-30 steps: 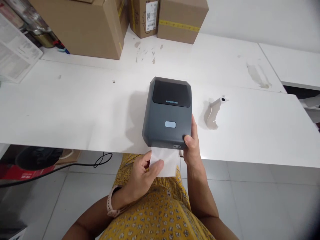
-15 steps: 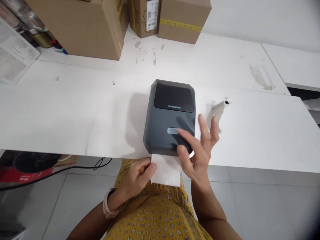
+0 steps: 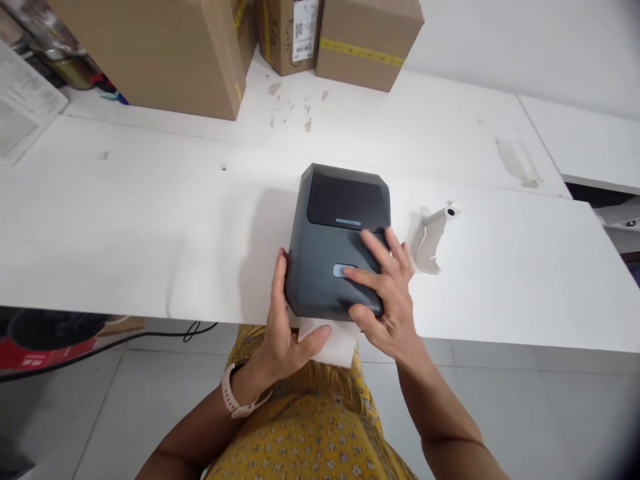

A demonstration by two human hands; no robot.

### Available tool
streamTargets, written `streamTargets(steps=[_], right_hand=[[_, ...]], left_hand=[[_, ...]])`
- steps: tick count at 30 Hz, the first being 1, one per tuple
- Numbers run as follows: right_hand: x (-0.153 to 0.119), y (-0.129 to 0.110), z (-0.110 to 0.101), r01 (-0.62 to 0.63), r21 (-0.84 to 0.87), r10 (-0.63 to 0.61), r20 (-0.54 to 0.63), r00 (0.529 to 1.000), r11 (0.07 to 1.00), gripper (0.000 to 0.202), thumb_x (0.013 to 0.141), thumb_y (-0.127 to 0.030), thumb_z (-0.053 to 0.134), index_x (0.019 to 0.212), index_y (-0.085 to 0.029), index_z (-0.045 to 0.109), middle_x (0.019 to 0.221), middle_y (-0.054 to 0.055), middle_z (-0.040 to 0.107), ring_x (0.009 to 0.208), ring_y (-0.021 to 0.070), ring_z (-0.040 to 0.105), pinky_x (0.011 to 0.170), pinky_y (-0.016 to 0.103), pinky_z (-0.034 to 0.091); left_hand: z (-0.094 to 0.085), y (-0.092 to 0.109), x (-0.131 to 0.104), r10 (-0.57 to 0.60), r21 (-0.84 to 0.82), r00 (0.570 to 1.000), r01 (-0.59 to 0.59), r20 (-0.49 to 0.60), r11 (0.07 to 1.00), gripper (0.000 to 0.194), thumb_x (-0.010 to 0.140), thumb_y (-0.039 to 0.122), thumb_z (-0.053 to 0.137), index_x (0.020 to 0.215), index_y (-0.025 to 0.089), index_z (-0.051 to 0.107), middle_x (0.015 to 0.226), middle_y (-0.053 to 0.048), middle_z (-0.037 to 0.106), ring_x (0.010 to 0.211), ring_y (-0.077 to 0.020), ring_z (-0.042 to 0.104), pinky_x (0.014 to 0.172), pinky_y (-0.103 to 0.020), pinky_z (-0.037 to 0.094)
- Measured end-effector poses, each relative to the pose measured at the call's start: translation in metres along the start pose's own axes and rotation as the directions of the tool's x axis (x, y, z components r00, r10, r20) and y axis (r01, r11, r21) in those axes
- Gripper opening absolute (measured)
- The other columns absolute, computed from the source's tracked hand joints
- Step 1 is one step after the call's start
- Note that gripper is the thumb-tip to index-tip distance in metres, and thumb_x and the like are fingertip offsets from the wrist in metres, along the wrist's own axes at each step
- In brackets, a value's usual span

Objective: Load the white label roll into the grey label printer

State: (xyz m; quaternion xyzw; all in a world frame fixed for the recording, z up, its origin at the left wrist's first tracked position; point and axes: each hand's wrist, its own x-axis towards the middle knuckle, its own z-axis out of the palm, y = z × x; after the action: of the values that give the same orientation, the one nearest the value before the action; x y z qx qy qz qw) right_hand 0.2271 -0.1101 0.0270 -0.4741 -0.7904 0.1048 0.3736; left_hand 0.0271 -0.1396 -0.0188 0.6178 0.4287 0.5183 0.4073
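Observation:
A dark grey label printer (image 3: 320,260) with a black window on top sits at the table's front edge. White label paper (image 3: 336,353) hangs out of its front, over the edge. My left hand (image 3: 284,333) is open along the printer's left side, fingers straight, thumb stretched across the paper near the slot. My right hand (image 3: 387,293) lies spread over the printer's front right corner. Its index fingertip touches the pale oval button (image 3: 339,271), and the thumb rests at the front edge.
A curled strip of white paper (image 3: 431,243) lies on the white table (image 3: 500,267) right of the printer. Cardboard boxes (image 3: 370,43) stand along the back, with a large carton (image 3: 165,60) at the left. A black cable (image 3: 150,335) runs below the table edge at left.
My left hand has opened from its curled hold at the paper and moved up to the printer's side. My right hand has come down onto the printer, its index finger still at the button.

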Motion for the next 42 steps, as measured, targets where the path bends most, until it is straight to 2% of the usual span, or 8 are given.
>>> streamTargets(steps=[6,16,20,24,28,32,37,42], right_hand=[[-0.052,0.013,0.053,-0.218,0.481,0.331,-0.162,0.93,0.849,0.068,0.105,-0.068,0.025,0.167,-0.046,0.009,0.181,-0.005,0.003,0.167,0.0307,0.008,0.129,0.07,0.027],[-0.044,0.003,0.039,-0.225,0.452,0.354,-0.224,0.908,0.863,0.074,0.102,-0.077,0.018,0.166,-0.041,0.026,0.177,0.0,0.024,0.166,0.0361,0.015,0.129,0.075,0.019],[-0.007,0.001,0.013,-0.176,0.21,0.233,-0.289,0.928,0.962,0.077,0.1,-0.079,0.018,0.166,-0.039,0.028,0.172,0.003,0.034,0.165,0.0399,0.015,0.129,0.075,0.011],[0.059,0.008,-0.01,0.026,0.061,0.0,-0.403,0.915,0.998,0.083,0.098,-0.083,0.019,0.165,-0.035,0.022,0.17,0.01,0.034,0.16,0.0415,0.029,0.128,0.069,0.024],[0.124,0.021,-0.024,0.028,-0.066,-0.053,-0.43,0.901,0.997,0.074,0.105,-0.07,0.013,0.167,-0.029,0.008,0.168,0.016,0.03,0.159,0.0376,0.033,0.123,0.063,0.036],[0.176,0.045,-0.031,0.015,-0.114,-0.066,-0.453,0.889,0.993,0.067,0.108,-0.064,0.017,0.165,-0.027,0.013,0.168,0.017,0.032,0.155,0.0311,0.04,0.121,0.055,0.041],[0.232,0.092,-0.027,-0.01,-0.017,0.001,-0.442,0.897,1.0,0.062,0.107,-0.068,0.021,0.158,-0.032,0.026,0.15,0.012,0.052,0.14,0.0309,0.058,0.113,0.06,0.046],[0.223,0.08,-0.03,0.066,-0.099,-0.104,-0.45,0.887,0.993,0.064,0.108,-0.064,0.031,0.161,-0.029,0.024,0.152,0.015,0.05,0.144,0.0325,0.052,0.114,0.058,0.045]], left_hand=[[0.002,-0.013,-0.004,-0.077,-0.13,0.997,0.074,-0.018,0.989,0.092,0.098,0.05,0.065,0.171,0.031,0.012,0.179,-0.011,0.016,0.163,-0.0361,0.023,0.132,-0.053,0.031],[0.001,-0.01,0.007,0.175,0.195,0.972,-0.144,-0.155,0.97,0.075,0.104,0.066,0.043,0.168,0.029,0.029,0.175,-0.008,0.029,0.166,-0.0357,0.013,0.133,-0.059,0.022],[-0.009,0.007,0.041,0.26,0.181,0.94,-0.223,-0.222,0.958,0.068,0.105,0.068,0.036,0.158,0.026,0.05,0.164,-0.007,0.049,0.161,-0.0341,0.029,0.131,-0.053,0.032],[-0.028,0.017,0.101,0.333,0.218,0.899,-0.278,-0.284,0.936,0.051,0.109,0.052,0.036,0.137,0.023,0.067,0.143,-0.001,0.067,0.143,-0.0279,0.055,0.119,-0.049,0.043],[-0.038,0.009,0.141,0.131,0.204,0.939,-0.068,-0.317,0.977,0.032,0.096,0.037,0.062,0.122,0.02,0.07,0.103,-0.005,0.074,0.089,-0.0168,0.067,0.083,-0.032,0.054],[-0.039,-0.003,0.139,-0.133,0.142,0.985,0.148,-0.113,0.979,0.041,0.094,0.037,0.064,0.129,0.016,0.066,0.066,0.006,0.049,0.06,-0.0119,0.046,0.063,-0.027,0.04],[-0.041,-0.005,0.126,-0.199,0.216,0.975,0.175,0.095,0.961,0.065,0.091,0.042,0.068,0.149,0.019,0.052,0.066,0.009,0.042,0.065,-0.0136,0.045,0.066,-0.027,0.035],[-0.043,-0.003,0.129,-0.233,0.186,0.962,0.206,0.14,0.961,0.072,0.089,0.032,0.064,0.157,0.018,0.043,0.066,0.01,0.038,0.063,-0.0133,0.041,0.065,-0.026,0.034]])
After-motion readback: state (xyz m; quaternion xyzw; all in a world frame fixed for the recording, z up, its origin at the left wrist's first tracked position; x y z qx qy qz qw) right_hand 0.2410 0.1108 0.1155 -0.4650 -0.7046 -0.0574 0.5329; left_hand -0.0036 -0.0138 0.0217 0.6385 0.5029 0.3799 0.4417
